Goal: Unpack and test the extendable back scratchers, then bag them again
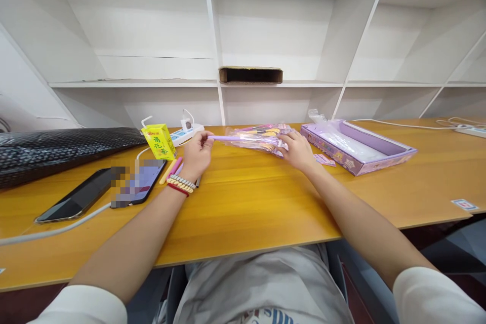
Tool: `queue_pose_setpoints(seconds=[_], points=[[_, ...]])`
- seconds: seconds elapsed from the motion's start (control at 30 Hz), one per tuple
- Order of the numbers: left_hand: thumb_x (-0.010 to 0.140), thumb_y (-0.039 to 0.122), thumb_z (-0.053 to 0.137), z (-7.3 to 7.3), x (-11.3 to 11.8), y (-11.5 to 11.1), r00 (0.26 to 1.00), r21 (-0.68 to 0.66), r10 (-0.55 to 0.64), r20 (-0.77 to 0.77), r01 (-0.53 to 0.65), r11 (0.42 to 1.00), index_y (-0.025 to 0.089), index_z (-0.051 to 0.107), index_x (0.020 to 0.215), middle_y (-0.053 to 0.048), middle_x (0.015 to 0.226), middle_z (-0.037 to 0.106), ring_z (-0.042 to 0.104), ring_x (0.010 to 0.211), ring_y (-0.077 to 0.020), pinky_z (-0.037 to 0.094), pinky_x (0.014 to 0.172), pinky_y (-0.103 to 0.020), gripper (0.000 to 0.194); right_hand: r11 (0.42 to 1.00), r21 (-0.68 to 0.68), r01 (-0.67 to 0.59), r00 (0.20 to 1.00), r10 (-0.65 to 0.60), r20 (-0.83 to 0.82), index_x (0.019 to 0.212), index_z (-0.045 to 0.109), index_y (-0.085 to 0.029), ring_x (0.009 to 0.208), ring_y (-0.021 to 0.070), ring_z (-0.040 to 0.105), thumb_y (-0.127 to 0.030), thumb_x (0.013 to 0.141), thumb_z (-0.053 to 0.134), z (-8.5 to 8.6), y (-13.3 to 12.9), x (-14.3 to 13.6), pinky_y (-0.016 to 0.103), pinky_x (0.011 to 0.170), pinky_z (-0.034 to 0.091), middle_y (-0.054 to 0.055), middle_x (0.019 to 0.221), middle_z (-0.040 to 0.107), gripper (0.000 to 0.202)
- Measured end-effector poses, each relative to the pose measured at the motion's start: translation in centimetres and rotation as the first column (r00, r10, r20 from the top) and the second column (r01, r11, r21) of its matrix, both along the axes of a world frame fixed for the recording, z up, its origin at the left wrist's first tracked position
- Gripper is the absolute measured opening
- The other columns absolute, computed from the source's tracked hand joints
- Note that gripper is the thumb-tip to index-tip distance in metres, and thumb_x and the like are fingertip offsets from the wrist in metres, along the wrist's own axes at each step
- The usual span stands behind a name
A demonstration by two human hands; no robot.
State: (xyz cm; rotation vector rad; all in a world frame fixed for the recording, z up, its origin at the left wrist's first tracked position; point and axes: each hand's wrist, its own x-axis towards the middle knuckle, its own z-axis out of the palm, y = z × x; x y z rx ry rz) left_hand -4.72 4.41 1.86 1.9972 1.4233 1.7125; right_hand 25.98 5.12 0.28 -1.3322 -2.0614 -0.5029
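Note:
My left hand (198, 153) pinches the end of a slim light-purple pen (220, 137). The pen's other end runs into a clear plastic bag (261, 143) lying on the table. More purple, pink and yellow pieces with dark tips show inside the bag, too jumbled to tell apart. My right hand (297, 149) grips the bag's right side with bent fingers. Beside my left wrist lie several loose pens, a pink one (174, 167) and a yellow one among them, partly covered by the hand. A small purple printed packet (324, 160) lies right of my right hand.
An open purple box (379, 162) with clear plastic inside stands at right. To the left are a yellow drink carton (160, 142), a white power strip (186, 133), two phones (79, 195), a white cable and a black patterned bag (68, 149). White shelves hold a cardboard box (250, 75).

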Motion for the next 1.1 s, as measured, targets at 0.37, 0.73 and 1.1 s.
queue_pose_setpoints(seconds=[0.37,0.73,1.1], points=[[0.085,0.014,0.042,1.5,-2.2,2.1,0.600,0.058,0.011,0.800,-0.096,0.994,0.019,0.040,0.084,0.003,0.066,0.057,0.052,0.048,-0.0065,0.046,0.054,-0.021,0.006,0.982,0.160,0.100,0.991,-0.084,-0.102,0.094,0.070,-0.020,0.099,0.0263,0.044,-0.020,0.083,0.048,-0.9,1.4,2.7,0.040,0.084,0.036,0.010,0.101,0.061,0.024],[0.075,0.021,0.059,-1.6,2.3,0.3,0.704,-0.004,-0.276,0.654,0.369,0.929,0.018,0.046,0.086,0.001,0.071,0.062,0.060,0.059,-0.0098,0.050,0.066,-0.028,0.017,0.981,-0.096,-0.167,0.982,0.175,0.077,0.133,0.043,-0.020,0.123,0.0323,0.027,-0.011,0.071,0.054,-2.6,0.8,-1.1,0.050,0.097,0.028,0.015,0.137,0.034,0.063],[0.074,0.029,0.061,-2.1,2.4,-0.3,0.790,-0.084,-0.307,0.531,0.410,0.908,0.017,0.047,0.087,0.001,0.071,0.062,0.062,0.066,-0.0125,0.050,0.072,-0.032,0.023,0.768,-0.179,-0.615,0.523,0.228,-0.821,0.096,0.063,-0.018,0.096,0.0216,0.056,-0.051,0.074,0.058,-1.5,0.0,-1.1,0.036,0.082,0.041,0.007,0.100,0.063,0.040]])
